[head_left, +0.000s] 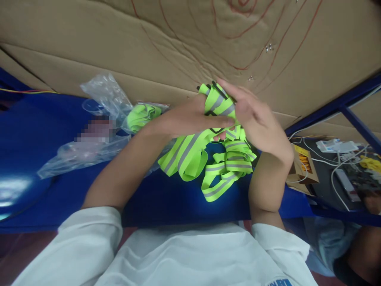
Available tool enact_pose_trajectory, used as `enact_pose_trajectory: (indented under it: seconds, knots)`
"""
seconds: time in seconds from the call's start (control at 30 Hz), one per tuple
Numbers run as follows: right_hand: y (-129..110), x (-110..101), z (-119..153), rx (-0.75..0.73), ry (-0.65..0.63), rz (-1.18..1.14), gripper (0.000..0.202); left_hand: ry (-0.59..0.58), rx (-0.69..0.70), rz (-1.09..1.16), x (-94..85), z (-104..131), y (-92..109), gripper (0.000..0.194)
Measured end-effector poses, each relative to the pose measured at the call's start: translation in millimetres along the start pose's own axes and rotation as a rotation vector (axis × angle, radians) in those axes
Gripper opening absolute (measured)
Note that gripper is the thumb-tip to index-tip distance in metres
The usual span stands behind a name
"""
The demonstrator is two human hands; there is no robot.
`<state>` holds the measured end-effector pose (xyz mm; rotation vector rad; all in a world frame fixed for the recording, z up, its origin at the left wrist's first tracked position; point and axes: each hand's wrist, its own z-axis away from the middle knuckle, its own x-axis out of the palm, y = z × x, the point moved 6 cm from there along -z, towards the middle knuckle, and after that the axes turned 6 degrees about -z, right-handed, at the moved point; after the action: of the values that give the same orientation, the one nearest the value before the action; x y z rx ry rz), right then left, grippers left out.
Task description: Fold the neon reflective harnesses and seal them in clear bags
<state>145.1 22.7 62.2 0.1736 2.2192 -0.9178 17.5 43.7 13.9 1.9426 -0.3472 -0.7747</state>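
A bundle of neon-yellow reflective straps point(220, 104) with grey stripes and black plastic fittings is gathered between both hands, above the blue tabletop. My left hand point(190, 119) is closed on it from the left, thumb laid across the front. My right hand point(257, 119) cups its right side, with a finger stretched along the top edge; its other fingers are partly hidden. Loose strap loops point(190, 157) hang under my left hand, and more folded loops point(229, 171) hang lower right. Left of the bundle, a rolled yellow strap point(144, 117) lies by clear plastic.
Clear plastic bags point(107, 93) spread over the blue table point(35, 139) at left. A cardboard panel point(89, 39) with red curved lines rises behind. At right are a blue metal frame point(360, 127), a small open carton point(302, 171), white cables and part of another person.
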Motion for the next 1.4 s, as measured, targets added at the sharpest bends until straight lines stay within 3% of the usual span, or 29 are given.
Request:
enact_pose_trajectory:
  seconds: [0.07, 0.17, 0.27, 0.33, 0.4, 0.5, 0.57, 0.67, 0.77, 0.8, 0.87, 0.97, 1.03, 1.1, 1.2, 1.3, 1.4]
  knots:
    - [-0.9, 7.9, -0.6, 0.036, -0.097, 0.024, 0.053, -0.010, 0.043, -0.059, 1.2, 0.3, 1.1, 0.021]
    - [3.0, 8.1, -3.6, 0.127, -0.032, 0.009, 0.049, -0.097, 0.053, 0.017, 6.9, 0.9, 2.0, 0.019]
    - [7.5, -4.7, -1.7, 0.153, 0.145, -0.048, 0.038, -0.184, -0.039, 0.214, 10.7, 1.8, -2.5, 0.020]
    - [13.3, -19.9, 5.3, 0.193, 0.316, -0.099, 0.035, -0.262, -0.102, 0.209, 13.8, 3.0, -6.5, 0.018]
    - [21.0, -27.3, 12.1, 0.251, 0.373, -0.232, 0.038, -0.302, -0.116, 0.154, 15.4, 3.3, -8.0, 0.020]
    - [28.0, -17.1, 13.2, 0.339, 0.226, -0.410, 0.048, -0.253, -0.105, 0.110, 14.9, 1.4, -8.6, 0.027]
    - [25.3, -9.4, 9.6, 0.333, 0.169, -0.360, 0.052, -0.169, -0.106, 0.069, 11.9, -0.3, -11.7, 0.031]
    - [11.2, -10.5, 3.7, 0.199, 0.296, -0.180, 0.040, -0.041, -0.077, 0.036, 5.3, -2.2, -16.8, 0.039]
    - [-5.5, -19.0, 5.0, 0.042, 0.452, -0.048, 0.024, -0.010, -0.068, 0.087, 4.1, -3.0, -19.7, 0.034]
    - [-9.0, -18.6, 4.7, 0.015, 0.415, 0.011, 0.024, 0.010, -0.079, 0.123, 3.6, -3.2, -19.7, 0.031]
    - [-10.0, -11.9, 2.8, 0.009, 0.220, 0.152, 0.028, 0.075, -0.084, 0.195, 1.9, -3.1, -16.5, 0.028]
    - [-1.5, -6.5, 1.6, 0.034, 0.045, 0.256, 0.055, 0.154, -0.054, 0.239, 0.6, -2.0, -7.1, 0.026]
    - [2.6, -10.9, -0.2, 0.020, 0.111, 0.217, 0.055, 0.139, -0.041, 0.213, 2.8, -1.4, -3.0, 0.026]
    - [6.3, -16.9, -1.6, 0.033, 0.233, 0.134, 0.041, 0.116, -0.060, 0.161, 3.8, -1.3, -4.4, 0.027]
    - [15.4, -24.0, -0.5, 0.157, 0.442, 0.086, 0.038, 0.162, -0.115, 0.088, -2.8, -2.1, -13.4, 0.036]
    - [30.4, -23.4, 0.8, 0.274, 0.552, 0.153, 0.056, 0.204, -0.167, 0.094, -9.8, -3.5, -23.1, 0.047]
    - [54.1, -17.6, -1.5, 0.316, 0.522, 0.109, 0.074, 0.178, -0.192, 0.098, -9.2, -4.9, -29.0, 0.053]
